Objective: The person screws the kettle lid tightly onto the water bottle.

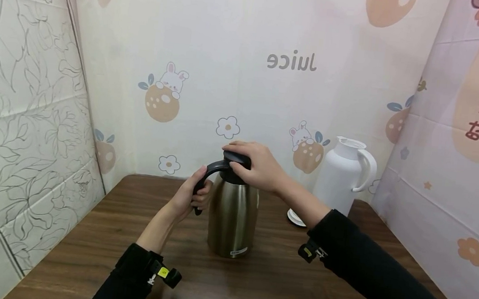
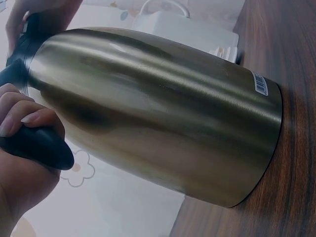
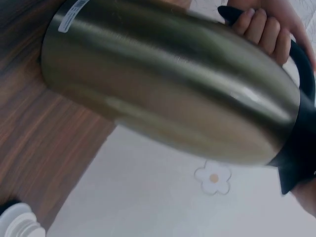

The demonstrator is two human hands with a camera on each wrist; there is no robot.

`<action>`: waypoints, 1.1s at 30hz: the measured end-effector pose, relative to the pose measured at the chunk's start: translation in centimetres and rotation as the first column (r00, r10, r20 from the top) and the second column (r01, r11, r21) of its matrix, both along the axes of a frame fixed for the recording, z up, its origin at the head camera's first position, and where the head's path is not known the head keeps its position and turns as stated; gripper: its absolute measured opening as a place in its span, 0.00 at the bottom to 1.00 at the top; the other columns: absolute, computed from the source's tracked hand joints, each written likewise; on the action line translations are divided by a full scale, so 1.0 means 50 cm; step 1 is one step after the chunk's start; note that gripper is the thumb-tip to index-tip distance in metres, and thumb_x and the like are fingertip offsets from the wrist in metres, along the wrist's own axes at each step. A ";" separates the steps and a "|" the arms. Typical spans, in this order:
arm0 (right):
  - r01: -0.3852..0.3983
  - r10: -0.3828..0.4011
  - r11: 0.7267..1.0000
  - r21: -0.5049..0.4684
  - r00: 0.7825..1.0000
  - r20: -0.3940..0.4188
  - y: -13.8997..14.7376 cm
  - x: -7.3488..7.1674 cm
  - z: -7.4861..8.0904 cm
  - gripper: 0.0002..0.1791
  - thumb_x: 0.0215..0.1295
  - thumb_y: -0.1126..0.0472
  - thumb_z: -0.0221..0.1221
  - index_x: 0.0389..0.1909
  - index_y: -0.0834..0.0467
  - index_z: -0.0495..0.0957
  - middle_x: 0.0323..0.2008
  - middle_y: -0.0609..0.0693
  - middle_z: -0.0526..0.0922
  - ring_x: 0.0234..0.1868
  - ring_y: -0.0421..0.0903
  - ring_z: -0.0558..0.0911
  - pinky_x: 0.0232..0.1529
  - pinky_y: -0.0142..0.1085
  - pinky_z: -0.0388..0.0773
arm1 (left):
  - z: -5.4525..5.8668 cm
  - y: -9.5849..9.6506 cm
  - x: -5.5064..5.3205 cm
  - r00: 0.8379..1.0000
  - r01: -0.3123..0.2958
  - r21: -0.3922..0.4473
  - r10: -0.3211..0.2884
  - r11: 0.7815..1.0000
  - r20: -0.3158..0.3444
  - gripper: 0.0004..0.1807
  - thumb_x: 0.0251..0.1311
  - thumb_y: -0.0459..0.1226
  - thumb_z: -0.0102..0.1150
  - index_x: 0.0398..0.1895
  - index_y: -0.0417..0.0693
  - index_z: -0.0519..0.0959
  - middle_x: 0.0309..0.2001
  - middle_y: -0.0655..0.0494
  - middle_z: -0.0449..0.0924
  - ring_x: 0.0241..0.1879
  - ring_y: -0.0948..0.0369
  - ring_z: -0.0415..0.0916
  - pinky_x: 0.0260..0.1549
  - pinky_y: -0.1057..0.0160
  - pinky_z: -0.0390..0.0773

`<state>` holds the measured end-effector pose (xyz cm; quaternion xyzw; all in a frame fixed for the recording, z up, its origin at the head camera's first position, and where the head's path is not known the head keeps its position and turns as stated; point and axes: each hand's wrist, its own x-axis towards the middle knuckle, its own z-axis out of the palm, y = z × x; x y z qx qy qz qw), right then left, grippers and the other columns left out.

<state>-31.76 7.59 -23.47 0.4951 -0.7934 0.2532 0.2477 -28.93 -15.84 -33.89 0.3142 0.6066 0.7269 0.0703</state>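
A gold-brown metal thermos jug [image 1: 232, 215] stands upright on the wooden table, a small barcode label [image 2: 259, 84] low on its side. My left hand [image 1: 186, 194] has its fingers curled round the jug's black handle [image 1: 216, 165]. Over the top, my right hand [image 1: 261, 165] grips the black lid [image 1: 237, 158], fingers across it and thumb at the near side. In the right wrist view the left fingers [image 3: 264, 32] wrap the handle, while most of the right hand is outside that picture.
A white thermos jug [image 1: 335, 174] stands at the back right, partly behind my right forearm. Beside its base lies a white stopper [image 3: 22, 222]. The brown table [image 1: 129, 235] meets printed cloth walls [image 1: 210, 94] at the back and sides.
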 end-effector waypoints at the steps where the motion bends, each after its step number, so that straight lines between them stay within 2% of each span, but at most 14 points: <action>1: -0.035 0.035 0.999 0.003 0.999 0.005 0.006 -0.004 -0.001 0.22 0.71 0.56 0.60 0.63 0.58 0.83 0.62 0.57 0.84 0.65 0.53 0.81 0.65 0.51 0.76 | 0.000 0.000 -0.001 1.000 0.001 -0.001 -0.001 1.000 0.000 0.32 0.83 0.61 0.29 0.18 0.59 0.59 0.13 0.70 0.57 0.12 0.67 0.52 0.18 0.67 0.59; 4: -0.115 0.115 0.993 -0.001 0.993 0.012 0.020 -0.016 -0.004 0.22 0.72 0.57 0.62 0.65 0.57 0.82 0.64 0.58 0.82 0.69 0.54 0.79 0.68 0.53 0.74 | 0.000 0.000 -0.002 1.000 0.007 -0.003 -0.007 1.000 0.006 0.33 0.83 0.61 0.28 0.18 0.58 0.58 0.13 0.70 0.57 0.12 0.67 0.52 0.18 0.67 0.59; 8: -0.179 0.178 0.983 -0.034 0.984 -0.026 0.025 -0.033 -0.010 0.20 0.71 0.58 0.65 0.63 0.55 0.84 0.61 0.56 0.84 0.66 0.53 0.80 0.65 0.52 0.76 | -0.001 0.001 -0.004 1.000 0.017 -0.002 -0.017 1.000 0.013 0.33 0.83 0.61 0.28 0.17 0.58 0.59 0.13 0.71 0.58 0.12 0.67 0.52 0.18 0.66 0.58; 13: -0.196 0.191 0.979 -0.051 0.979 -0.077 0.016 -0.046 -0.012 0.18 0.71 0.57 0.66 0.59 0.53 0.86 0.56 0.49 0.86 0.59 0.49 0.82 0.58 0.49 0.77 | 0.002 0.001 -0.003 1.000 0.025 0.003 -0.025 1.000 0.015 0.32 0.84 0.60 0.27 0.17 0.60 0.60 0.13 0.72 0.58 0.12 0.68 0.52 0.18 0.67 0.58; 21: -0.211 0.207 0.972 -0.100 0.977 -0.052 0.002 -0.045 -0.016 0.14 0.72 0.59 0.66 0.55 0.55 0.86 0.53 0.48 0.87 0.58 0.46 0.83 0.58 0.45 0.78 | -0.001 -0.001 -0.002 0.999 0.032 0.023 -0.032 0.999 0.006 0.32 0.84 0.60 0.28 0.17 0.60 0.59 0.13 0.71 0.58 0.12 0.66 0.51 0.18 0.67 0.58; 27: -0.187 0.183 0.979 -0.074 0.981 -0.062 -0.005 -0.042 -0.013 0.12 0.73 0.60 0.64 0.54 0.55 0.86 0.52 0.47 0.88 0.56 0.47 0.84 0.59 0.47 0.76 | -0.001 -0.002 -0.001 1.000 0.020 0.019 -0.020 1.000 0.003 0.32 0.84 0.59 0.26 0.17 0.59 0.59 0.13 0.71 0.59 0.12 0.67 0.52 0.18 0.65 0.55; 33: -0.086 0.084 0.996 -0.038 0.995 -0.061 -0.007 -0.026 -0.011 0.13 0.74 0.58 0.62 0.55 0.55 0.85 0.52 0.48 0.87 0.53 0.49 0.83 0.58 0.49 0.74 | 0.002 0.002 0.001 1.000 0.001 0.005 -0.001 1.000 0.008 0.32 0.84 0.59 0.27 0.17 0.59 0.59 0.13 0.72 0.59 0.12 0.69 0.53 0.18 0.66 0.56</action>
